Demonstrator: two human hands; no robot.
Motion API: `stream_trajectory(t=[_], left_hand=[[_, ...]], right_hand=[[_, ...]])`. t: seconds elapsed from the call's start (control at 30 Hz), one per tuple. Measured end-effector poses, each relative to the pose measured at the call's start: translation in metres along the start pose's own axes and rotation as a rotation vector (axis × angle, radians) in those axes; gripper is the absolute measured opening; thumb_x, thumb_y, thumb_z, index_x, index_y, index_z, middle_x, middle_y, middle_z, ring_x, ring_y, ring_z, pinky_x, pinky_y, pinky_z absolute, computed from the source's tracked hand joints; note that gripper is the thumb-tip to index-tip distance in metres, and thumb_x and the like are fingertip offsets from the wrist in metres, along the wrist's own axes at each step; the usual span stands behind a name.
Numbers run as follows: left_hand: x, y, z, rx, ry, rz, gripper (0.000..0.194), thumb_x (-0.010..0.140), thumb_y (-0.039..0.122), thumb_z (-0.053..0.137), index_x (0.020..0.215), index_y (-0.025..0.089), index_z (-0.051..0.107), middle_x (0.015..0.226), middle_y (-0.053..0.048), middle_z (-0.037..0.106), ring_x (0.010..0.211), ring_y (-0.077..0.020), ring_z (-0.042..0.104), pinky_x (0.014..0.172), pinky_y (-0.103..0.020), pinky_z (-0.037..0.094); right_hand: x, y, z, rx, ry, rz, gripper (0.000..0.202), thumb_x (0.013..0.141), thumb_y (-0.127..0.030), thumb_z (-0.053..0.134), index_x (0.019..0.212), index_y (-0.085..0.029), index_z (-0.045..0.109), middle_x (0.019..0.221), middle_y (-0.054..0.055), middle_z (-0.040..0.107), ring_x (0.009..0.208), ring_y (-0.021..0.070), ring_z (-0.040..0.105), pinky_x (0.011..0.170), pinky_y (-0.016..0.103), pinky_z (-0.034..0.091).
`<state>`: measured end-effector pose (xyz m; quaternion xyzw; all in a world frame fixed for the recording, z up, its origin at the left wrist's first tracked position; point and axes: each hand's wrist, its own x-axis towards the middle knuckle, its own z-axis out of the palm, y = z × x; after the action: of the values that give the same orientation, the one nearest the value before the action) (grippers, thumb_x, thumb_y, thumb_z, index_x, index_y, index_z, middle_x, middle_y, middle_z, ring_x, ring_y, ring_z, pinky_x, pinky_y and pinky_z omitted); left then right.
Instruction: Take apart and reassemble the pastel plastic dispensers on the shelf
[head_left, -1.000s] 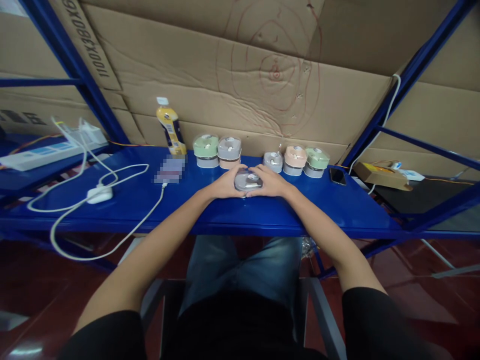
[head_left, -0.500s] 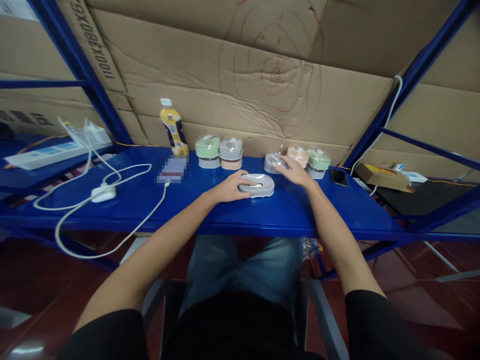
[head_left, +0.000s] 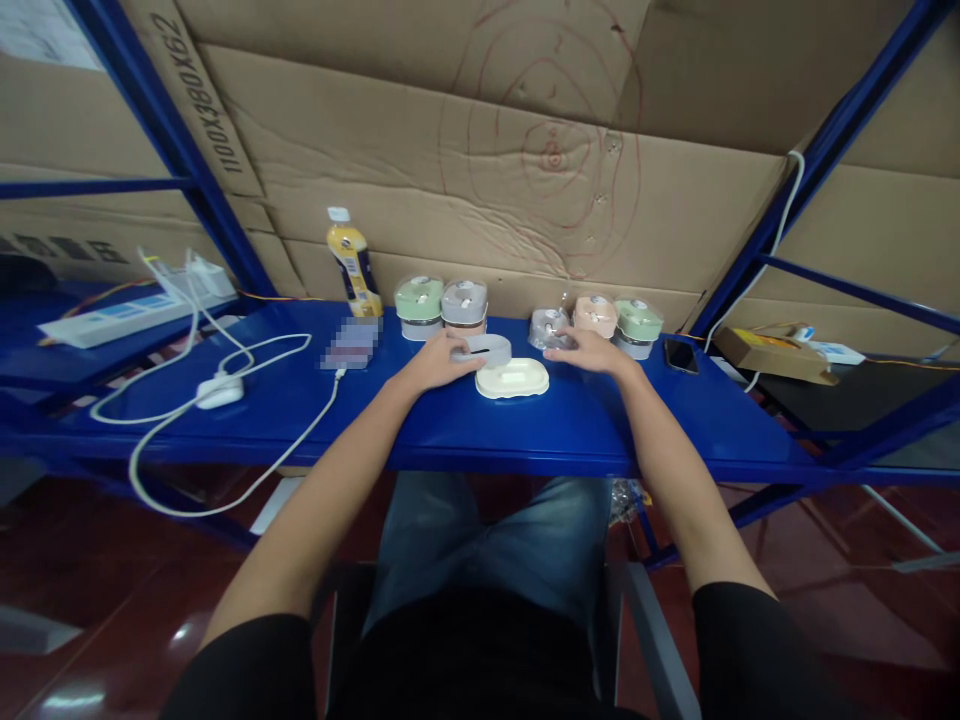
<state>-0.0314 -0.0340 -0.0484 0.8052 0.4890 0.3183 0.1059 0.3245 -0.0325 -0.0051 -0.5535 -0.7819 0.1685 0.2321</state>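
Observation:
My left hand [head_left: 435, 362] grips the left end of a grey oval cover [head_left: 491, 350], holding it tilted just behind a cream oval base [head_left: 513, 379]. The base lies on the blue table with a raised block at its middle. My right hand [head_left: 587, 352] is at the front right of a grey box under clear plastic [head_left: 550, 327]. Its thumb and fingers are apart, and nothing shows between them. Whether the fingertips touch the box I cannot tell.
Stacked green-and-grey boxes [head_left: 419, 305] and grey-and-pink boxes [head_left: 465, 303] stand behind my left hand. A pink box [head_left: 596, 315] and a green one [head_left: 637, 322] stand at right. A bottle [head_left: 352, 265], white cable [head_left: 315, 425] and phone [head_left: 680, 355] are also on the table.
My left hand has lifted the grey cover off the cream base and moved it left and back. The right hand has drawn slightly back from the plastic-covered grey box.

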Motion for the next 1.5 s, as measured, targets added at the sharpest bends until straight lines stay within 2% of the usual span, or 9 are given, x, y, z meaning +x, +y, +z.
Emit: stream_trajectory(t=[0.1, 0.27, 0.37, 0.6, 0.83, 0.97, 1.1, 1.33, 1.5], left_hand=[[-0.003, 0.010, 0.005, -0.060, 0.019, 0.070, 0.049, 0.090, 0.057, 0.080, 0.120, 0.019, 0.075, 0.134, -0.016, 0.076, 0.133, -0.0368, 0.069, 0.119, -0.055, 0.054], [-0.007, 0.031, 0.024, -0.163, 0.024, 0.151, 0.101, 0.077, 0.059, 0.093, 0.157, 0.018, 0.049, 0.157, -0.022, 0.065, 0.146, -0.0403, 0.064, 0.124, -0.056, 0.051], [-0.007, 0.037, 0.035, -0.188, -0.015, 0.161, 0.118, 0.071, 0.058, 0.098, 0.165, 0.017, 0.037, 0.153, -0.024, 0.067, 0.146, -0.0427, 0.064, 0.123, -0.058, 0.051], [-0.004, 0.031, 0.048, -0.166, -0.050, 0.119, 0.127, 0.068, 0.057, 0.100, 0.168, 0.016, 0.035, 0.158, -0.029, 0.063, 0.149, -0.0482, 0.062, 0.123, -0.063, 0.051], [-0.007, 0.028, 0.036, -0.073, -0.144, 0.216, 0.112, 0.073, 0.053, 0.095, 0.166, 0.018, 0.044, 0.169, -0.025, 0.055, 0.156, -0.0443, 0.056, 0.129, -0.058, 0.046], [-0.032, 0.035, 0.017, 0.109, -0.136, 0.188, 0.088, 0.092, 0.053, 0.081, 0.168, 0.023, 0.048, 0.147, -0.019, 0.069, 0.135, -0.0414, 0.071, 0.114, -0.051, 0.057], [-0.047, 0.051, 0.012, 0.386, -0.064, 0.058, 0.074, 0.103, 0.053, 0.072, 0.166, 0.019, 0.051, 0.128, -0.023, 0.073, 0.119, -0.0458, 0.076, 0.099, -0.049, 0.060], [0.009, 0.076, 0.034, 0.484, -0.079, -0.038, 0.062, 0.102, 0.044, 0.075, 0.151, 0.008, 0.061, 0.132, -0.032, 0.073, 0.122, -0.0536, 0.074, 0.099, -0.056, 0.058], [0.051, 0.080, 0.045, 0.426, -0.046, -0.023, 0.046, 0.106, 0.028, 0.059, 0.146, 0.006, 0.062, 0.134, -0.030, 0.072, 0.123, -0.0465, 0.072, 0.103, -0.055, 0.055]], right_hand=[[0.001, 0.000, 0.002, 0.005, 0.061, -0.088, 0.084, 0.079, -0.065, 0.094, 0.146, -0.019, 0.073, 0.141, 0.019, 0.078, 0.128, 0.0403, 0.075, 0.114, 0.060, 0.058], [0.004, -0.010, 0.015, 0.084, 0.095, -0.371, 0.085, 0.073, -0.062, 0.098, 0.147, -0.026, 0.073, 0.148, 0.014, 0.076, 0.137, 0.0386, 0.071, 0.120, 0.059, 0.054], [0.006, -0.020, 0.029, 0.063, 0.023, -0.466, 0.089, 0.070, -0.061, 0.101, 0.148, -0.027, 0.074, 0.145, 0.013, 0.077, 0.135, 0.0382, 0.072, 0.120, 0.058, 0.054], [0.015, -0.029, 0.055, 0.026, -0.024, -0.521, 0.091, 0.068, -0.060, 0.102, 0.148, -0.024, 0.074, 0.141, 0.015, 0.075, 0.129, 0.0373, 0.073, 0.119, 0.058, 0.055], [0.019, -0.019, 0.057, 0.040, -0.092, -0.496, 0.089, 0.071, -0.057, 0.102, 0.151, -0.031, 0.073, 0.146, 0.012, 0.072, 0.138, 0.0372, 0.068, 0.126, 0.060, 0.050], [0.019, -0.016, 0.055, 0.025, -0.016, -0.480, 0.086, 0.071, -0.055, 0.104, 0.148, -0.030, 0.075, 0.156, 0.015, 0.065, 0.149, 0.0407, 0.062, 0.130, 0.064, 0.044], [0.019, -0.016, 0.047, -0.024, 0.061, -0.443, 0.070, 0.076, -0.048, 0.103, 0.139, -0.026, 0.080, 0.147, 0.015, 0.070, 0.141, 0.0391, 0.066, 0.127, 0.062, 0.048], [0.018, -0.008, 0.031, 0.008, 0.252, -0.318, 0.037, 0.096, -0.049, 0.081, 0.121, -0.023, 0.081, 0.122, 0.012, 0.078, 0.112, 0.0313, 0.075, 0.105, 0.051, 0.060], [0.018, -0.009, 0.030, 0.010, 0.247, -0.316, 0.032, 0.098, -0.048, 0.077, 0.114, -0.020, 0.080, 0.116, 0.013, 0.080, 0.105, 0.0294, 0.075, 0.101, 0.047, 0.059]])
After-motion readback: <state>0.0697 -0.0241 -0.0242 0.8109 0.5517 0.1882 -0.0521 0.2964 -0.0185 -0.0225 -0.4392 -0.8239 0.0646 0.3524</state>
